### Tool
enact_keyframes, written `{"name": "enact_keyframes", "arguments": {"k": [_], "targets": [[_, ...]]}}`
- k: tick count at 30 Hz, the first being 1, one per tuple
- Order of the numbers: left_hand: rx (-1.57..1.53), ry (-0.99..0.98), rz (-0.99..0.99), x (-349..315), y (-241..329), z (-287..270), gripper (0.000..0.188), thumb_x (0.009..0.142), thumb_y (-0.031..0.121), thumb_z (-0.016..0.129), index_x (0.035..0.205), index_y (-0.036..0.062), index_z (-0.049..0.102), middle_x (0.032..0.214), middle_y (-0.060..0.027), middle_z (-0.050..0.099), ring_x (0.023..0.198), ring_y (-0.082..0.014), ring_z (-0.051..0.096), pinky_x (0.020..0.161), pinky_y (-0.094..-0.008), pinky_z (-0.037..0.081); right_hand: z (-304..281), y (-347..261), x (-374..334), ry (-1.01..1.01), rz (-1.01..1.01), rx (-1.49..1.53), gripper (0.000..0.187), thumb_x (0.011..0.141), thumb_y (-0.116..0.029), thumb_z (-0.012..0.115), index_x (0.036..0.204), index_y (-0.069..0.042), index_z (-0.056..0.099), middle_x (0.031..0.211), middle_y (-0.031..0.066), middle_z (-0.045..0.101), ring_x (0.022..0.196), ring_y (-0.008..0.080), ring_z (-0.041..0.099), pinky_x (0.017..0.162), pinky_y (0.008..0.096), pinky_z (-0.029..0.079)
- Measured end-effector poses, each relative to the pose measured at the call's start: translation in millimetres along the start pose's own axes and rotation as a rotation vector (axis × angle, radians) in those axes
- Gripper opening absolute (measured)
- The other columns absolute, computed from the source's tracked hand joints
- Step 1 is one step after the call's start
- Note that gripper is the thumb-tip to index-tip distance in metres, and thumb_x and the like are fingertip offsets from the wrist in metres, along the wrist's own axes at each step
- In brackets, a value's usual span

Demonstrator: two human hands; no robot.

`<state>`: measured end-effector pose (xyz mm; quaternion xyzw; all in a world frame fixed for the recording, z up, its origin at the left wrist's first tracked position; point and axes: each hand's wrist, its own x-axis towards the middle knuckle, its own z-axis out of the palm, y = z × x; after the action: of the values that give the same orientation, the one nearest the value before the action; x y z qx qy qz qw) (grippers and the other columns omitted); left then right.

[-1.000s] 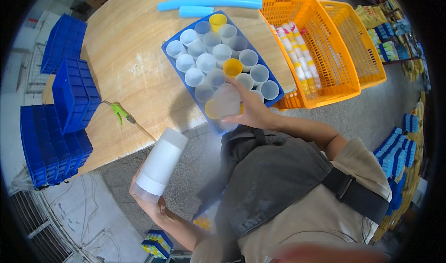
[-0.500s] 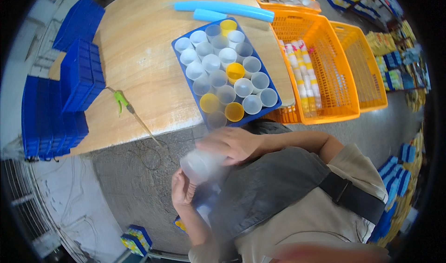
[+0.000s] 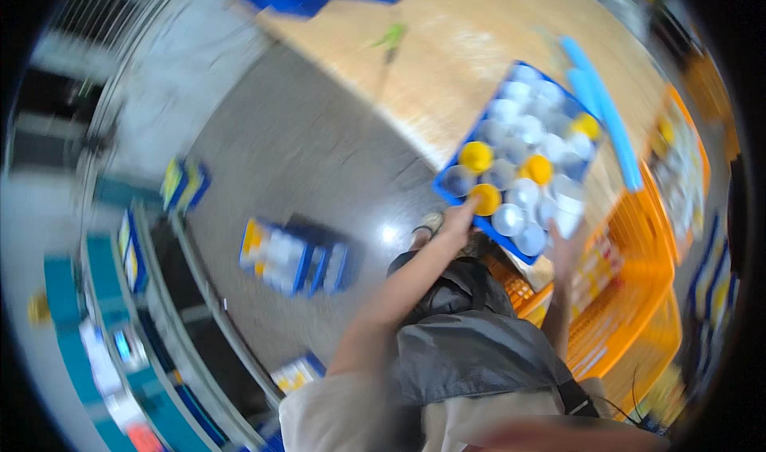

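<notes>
Wooden counter (image 3: 447, 61) under blue tray (image 3: 523, 256) of cups (image 3: 529, 127), orange crate (image 3: 638, 284) alongside, grey floor (image 3: 263, 133); left hand (image 3: 457, 219), right hand (image 3: 565, 248) at tray, grips too blurred to tell.

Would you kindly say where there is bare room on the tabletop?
The pale wooden tabletop looks bare between the green tool and blue rectangular tray. Crowded: the tray, packed with white and yellow cups, and its right side, beside light blue tubes.
</notes>
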<state>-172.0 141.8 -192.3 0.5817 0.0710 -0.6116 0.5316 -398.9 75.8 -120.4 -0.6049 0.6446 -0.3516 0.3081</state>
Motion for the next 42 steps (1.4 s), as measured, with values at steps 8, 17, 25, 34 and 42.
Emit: {"name": "enact_keyframes", "arguments": {"k": [8,17,25,34,42], "targets": [[0.215,0.401,0.122,-49,-13,-105,0.048,0.083,0.028,0.067,0.106,-0.0133,0.065,0.099,-0.0219,0.071,0.087,-0.0284,0.068,0.076,-0.0418,0.053,13,-24,-7,-0.539,0.365,0.485,0.054,0.094,-0.02,0.069,0.138,0.006,0.051,0.127,0.0154,0.062,0.112,0.025,0.062,0.098,0.0374,0.047],[-0.764,0.56,0.526,-209,-10,-297,0.041,0.09,0.014,0.052,0.128,-0.0012,0.055,0.124,-0.0125,0.066,0.112,-0.0256,0.064,0.097,-0.0398,0.051,156,-138,-63,-0.998,-0.107,0.485,0.068,0.086,-0.017,0.075,0.143,0.0,0.042,0.126,0.0114,0.059,0.116,0.0207,0.057,0.098,0.0351,0.046],[-0.999,1.157,0.27,-131,-31,-599,0.035,0.093,0.017,0.054,0.123,0.0004,0.055,0.103,-0.0097,0.066,0.081,-0.025,0.07,0.06,-0.0358,0.061,337,-121,60,-0.147,-0.62,-0.254,0.066,0.087,-0.025,0.076,0.136,0.007,0.045,0.118,0.0219,0.064,0.105,0.0363,0.063,0.094,0.0432,0.049],[-1.591,0.959,0.419,-20,-19,-780,0.036,0.101,0.032,0.055,0.125,0.0066,0.06,0.111,-0.0096,0.068,0.081,-0.0242,0.071,0.055,-0.0341,0.057,350,-15,157,-0.32,-0.013,-0.656,0.084,0.077,-0.039,0.082,0.133,0.01,0.042,0.123,0.0274,0.064,0.111,0.04,0.065,0.094,0.0463,0.052],[-1.109,0.761,0.157,14,-4,-746,0.043,0.101,0.034,0.056,0.134,0.0076,0.054,0.121,-0.0111,0.064,0.098,-0.0237,0.065,0.074,-0.0362,0.054,386,-59,121,-0.177,-0.045,-0.825,0.086,0.075,-0.05,0.08,0.137,0.001,0.046,0.122,0.0261,0.065,0.116,0.0396,0.063,0.096,0.0481,0.051]]}}
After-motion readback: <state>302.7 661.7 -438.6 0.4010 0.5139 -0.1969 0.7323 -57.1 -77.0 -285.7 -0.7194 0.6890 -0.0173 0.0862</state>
